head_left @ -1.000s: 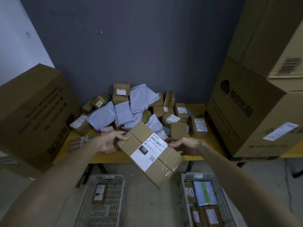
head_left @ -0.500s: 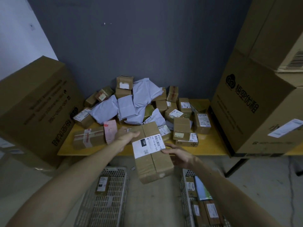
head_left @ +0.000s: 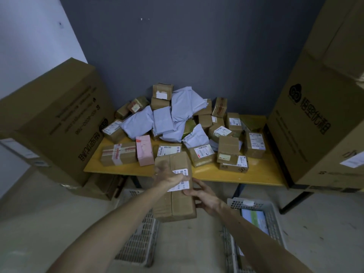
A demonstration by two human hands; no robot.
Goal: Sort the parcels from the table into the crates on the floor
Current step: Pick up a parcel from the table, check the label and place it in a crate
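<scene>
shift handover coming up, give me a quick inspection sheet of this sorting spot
surface: yellow table, front strip bare
job's things: held box off the table above the floor; parcel pile; left crate; right crate with parcels
clutter: pink box by the front edge
grippers: left hand over the label, right hand gripping the box's right side
cables: nothing seen
surroundings: big cartons both sides, grey wall

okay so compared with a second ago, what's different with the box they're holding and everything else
The held parcel has turned from a slant to nearly upright lengthwise and come down, off the table edge, above the gap between the two crates. The left hand moved from its far edge onto the label face; the right hand keeps holding its right side. The pile on the yellow table and both crates look unchanged.
</scene>
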